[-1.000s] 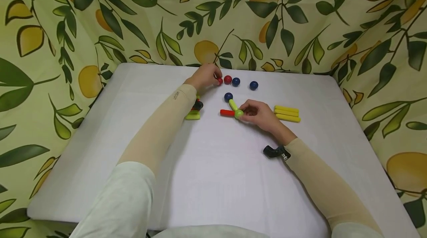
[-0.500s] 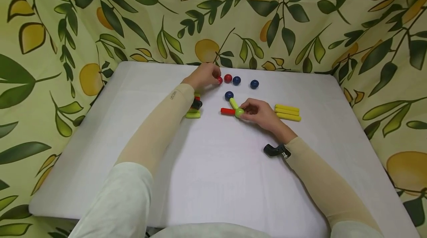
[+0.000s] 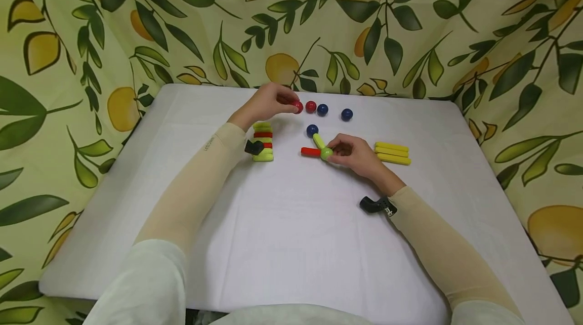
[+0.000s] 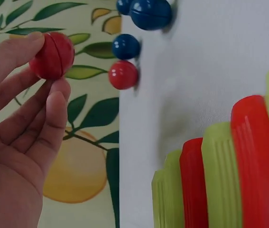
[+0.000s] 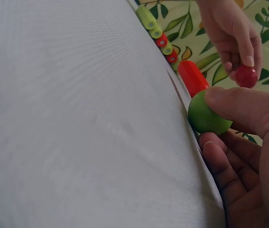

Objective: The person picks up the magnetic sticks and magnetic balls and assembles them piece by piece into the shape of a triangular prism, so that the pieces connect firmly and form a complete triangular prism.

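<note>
My left hand pinches a red ball between thumb and fingertips, held up off the table near the back edge; a seam runs round it. My right hand holds a light green ball by thumb and fingers, low over the cloth. A red stick points left from that green ball, and a light green stick runs from it toward the back. At this stick's far end sits a dark blue ball.
Another red ball and two blue balls, one of them farther right, line the back of the white table. Green and red sticks lie side by side below the left wrist. Yellow sticks lie right of the right hand.
My left hand has lifted the red ball up from the table, and its forearm has swung left, uncovering more of the green and red sticks. The right hand keeps its place.
</note>
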`<state>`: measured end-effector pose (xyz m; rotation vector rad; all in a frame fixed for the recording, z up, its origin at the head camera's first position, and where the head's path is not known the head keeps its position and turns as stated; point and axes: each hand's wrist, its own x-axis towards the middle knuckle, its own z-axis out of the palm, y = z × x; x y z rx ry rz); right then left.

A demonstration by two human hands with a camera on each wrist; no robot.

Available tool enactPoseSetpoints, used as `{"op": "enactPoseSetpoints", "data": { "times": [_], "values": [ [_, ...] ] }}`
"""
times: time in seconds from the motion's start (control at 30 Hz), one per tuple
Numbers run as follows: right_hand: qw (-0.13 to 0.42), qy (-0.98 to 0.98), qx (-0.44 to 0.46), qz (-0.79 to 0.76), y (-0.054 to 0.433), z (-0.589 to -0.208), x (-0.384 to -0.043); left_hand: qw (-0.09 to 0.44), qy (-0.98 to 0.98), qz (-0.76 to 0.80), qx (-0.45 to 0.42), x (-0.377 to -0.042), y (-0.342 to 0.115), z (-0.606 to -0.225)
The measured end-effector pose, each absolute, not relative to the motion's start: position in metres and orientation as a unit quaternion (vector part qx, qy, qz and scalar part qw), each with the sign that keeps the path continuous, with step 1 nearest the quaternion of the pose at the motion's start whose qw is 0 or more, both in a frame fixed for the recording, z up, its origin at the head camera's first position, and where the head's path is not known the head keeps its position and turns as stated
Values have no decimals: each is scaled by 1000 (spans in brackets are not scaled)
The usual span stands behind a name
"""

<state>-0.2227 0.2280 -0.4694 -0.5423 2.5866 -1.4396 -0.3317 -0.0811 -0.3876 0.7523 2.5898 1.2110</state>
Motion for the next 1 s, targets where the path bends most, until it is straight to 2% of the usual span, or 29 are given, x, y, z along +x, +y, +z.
{"op": "enactPoseSetpoints", "data": {
  "times": [0.43, 0.67, 1.0],
  "values": [
    [66, 859, -180, -474, 228, -468, -224, 127, 852, 441, 250, -303, -95, -391],
    [64, 862, -180, -468, 228, -468, -223, 126, 851, 443, 254, -293, -101, -394],
    [65, 859, -179, -475, 228, -469, -222, 171, 853, 416, 263, -286, -100, -404]
  ]
}}
